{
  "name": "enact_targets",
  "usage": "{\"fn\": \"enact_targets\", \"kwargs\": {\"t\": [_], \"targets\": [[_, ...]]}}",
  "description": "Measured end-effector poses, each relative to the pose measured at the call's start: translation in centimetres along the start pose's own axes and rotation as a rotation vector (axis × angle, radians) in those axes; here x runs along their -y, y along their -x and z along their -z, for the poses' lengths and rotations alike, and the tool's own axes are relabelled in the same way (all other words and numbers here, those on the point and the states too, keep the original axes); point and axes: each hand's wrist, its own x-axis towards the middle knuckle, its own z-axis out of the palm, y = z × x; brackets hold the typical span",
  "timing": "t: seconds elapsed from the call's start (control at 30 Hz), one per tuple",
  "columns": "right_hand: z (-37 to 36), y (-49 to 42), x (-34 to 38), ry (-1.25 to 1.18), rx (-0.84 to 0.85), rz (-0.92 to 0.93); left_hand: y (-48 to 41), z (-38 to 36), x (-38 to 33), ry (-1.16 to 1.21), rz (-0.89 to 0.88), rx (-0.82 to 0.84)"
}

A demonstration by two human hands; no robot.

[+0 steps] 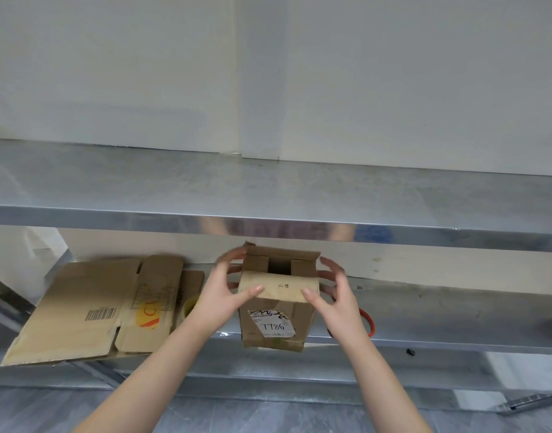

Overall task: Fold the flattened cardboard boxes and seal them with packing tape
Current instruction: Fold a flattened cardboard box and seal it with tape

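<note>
I noted the small cardboard box [278, 307] upright at the front edge of the steel shelf [440, 310]. I could not tell whether it rested there. Its top was unsealed: two short inner flaps were folded in with a dark gap between, the far flap was raised, and the near flap was bent toward the camera. A white label [273, 325] on its front read 7786. The left hand [224, 295] and right hand [335, 295] each clasped a side, with the thumbs pressing on the near flap. Flattened boxes [81, 307] lay just to its left.
</note>
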Motion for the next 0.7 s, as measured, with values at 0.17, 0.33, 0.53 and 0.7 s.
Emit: {"fn": "enact_targets", "kwargs": {"t": [0.17, 0.33, 0.53, 0.7], "targets": [[0.9, -1.4, 0.3, -0.019, 0.084, -0.06, -1.5, -0.1, 0.0, 0.075, 0.053, 0.126], [2.4, -1.8, 0.6, -0.012, 0.08, 0.002, -1.8, -0.4, 0.0, 0.117, -0.017, 0.179], [2.5, -1.9, 0.0, -0.032, 0.092, -0.06, -2.4, -1.1, 0.4, 0.073, -0.03, 0.118], [2.4, -3.3, 0.3, -0.028, 0.084, -0.124, -3.1, -1.5, 0.0, 0.042, 0.022, 0.199]]}}
